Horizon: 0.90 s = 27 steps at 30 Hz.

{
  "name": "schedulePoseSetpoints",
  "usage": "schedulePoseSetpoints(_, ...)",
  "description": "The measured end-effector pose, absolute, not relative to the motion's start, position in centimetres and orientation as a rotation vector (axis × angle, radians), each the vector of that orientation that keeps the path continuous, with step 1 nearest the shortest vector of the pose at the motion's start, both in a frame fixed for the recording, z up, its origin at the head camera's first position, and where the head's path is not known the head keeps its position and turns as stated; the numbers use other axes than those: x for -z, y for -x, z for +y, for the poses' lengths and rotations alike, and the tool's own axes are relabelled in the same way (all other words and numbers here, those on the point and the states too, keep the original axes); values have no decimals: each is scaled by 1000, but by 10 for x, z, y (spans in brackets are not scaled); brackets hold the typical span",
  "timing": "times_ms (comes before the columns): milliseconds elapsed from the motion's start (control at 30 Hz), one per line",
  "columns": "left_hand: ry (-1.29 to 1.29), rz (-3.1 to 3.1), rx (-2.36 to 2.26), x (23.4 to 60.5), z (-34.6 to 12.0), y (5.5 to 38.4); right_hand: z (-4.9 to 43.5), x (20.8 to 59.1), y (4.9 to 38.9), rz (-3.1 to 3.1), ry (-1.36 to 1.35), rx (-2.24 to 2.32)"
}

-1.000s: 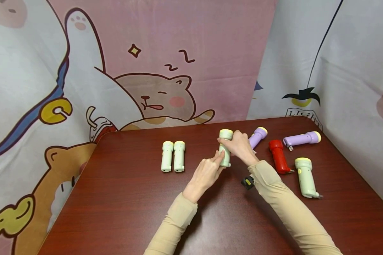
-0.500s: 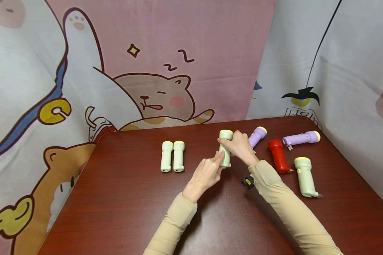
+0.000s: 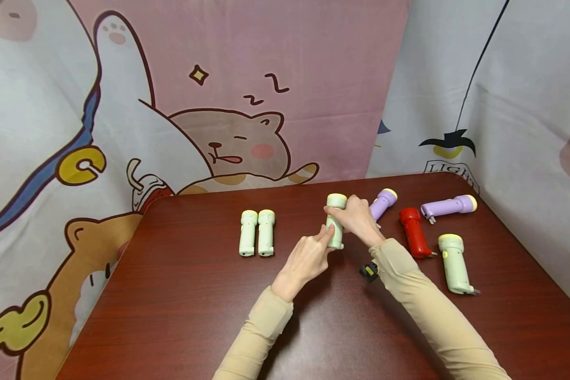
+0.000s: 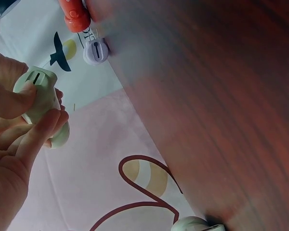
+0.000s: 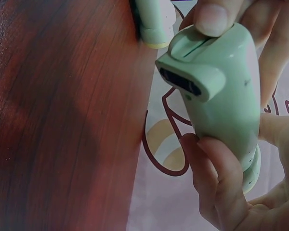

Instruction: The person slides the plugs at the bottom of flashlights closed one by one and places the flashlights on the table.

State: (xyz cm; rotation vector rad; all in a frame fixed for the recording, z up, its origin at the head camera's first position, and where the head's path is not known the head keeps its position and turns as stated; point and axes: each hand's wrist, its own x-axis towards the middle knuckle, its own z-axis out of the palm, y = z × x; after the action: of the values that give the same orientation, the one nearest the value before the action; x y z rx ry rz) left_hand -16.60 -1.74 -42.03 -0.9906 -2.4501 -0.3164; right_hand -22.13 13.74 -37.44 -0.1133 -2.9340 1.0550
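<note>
Both hands hold a pale green flashlight [image 3: 336,201], its cream-rimmed head pointing away at the top in the head view. My right hand [image 3: 358,218] grips it just below the head, its thumb across the front. Lower down, my left hand [image 3: 307,259] holds the tail end, a finger along the body. In the right wrist view, the left thumb [image 5: 213,20] presses beside a narrow slot in the flashlight's end [image 5: 226,103], and a dark recess shows in a jutting lip there. Right-hand fingers [image 5: 221,168] wrap the body farther along.
Two pale green flashlights [image 3: 266,233] lie side by side to the left on the dark red-brown table [image 3: 180,311]. At right lie two purple flashlights [image 3: 448,206], a red one [image 3: 415,235] and another green one [image 3: 455,266] with plug prongs out. A small black-and-yellow piece [image 3: 369,271] is by the right cuff.
</note>
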Motion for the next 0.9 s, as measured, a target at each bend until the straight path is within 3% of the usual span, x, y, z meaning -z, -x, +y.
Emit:
schedulePoseSetpoints(667, 1011, -2379, 471, 424, -28, 172, 138, 380, 222, -2961, 164, -1111)
schedulePoseSetpoints(900, 749, -2340, 492, 415, -48, 184, 140, 383, 225, -2930, 135, -1200)
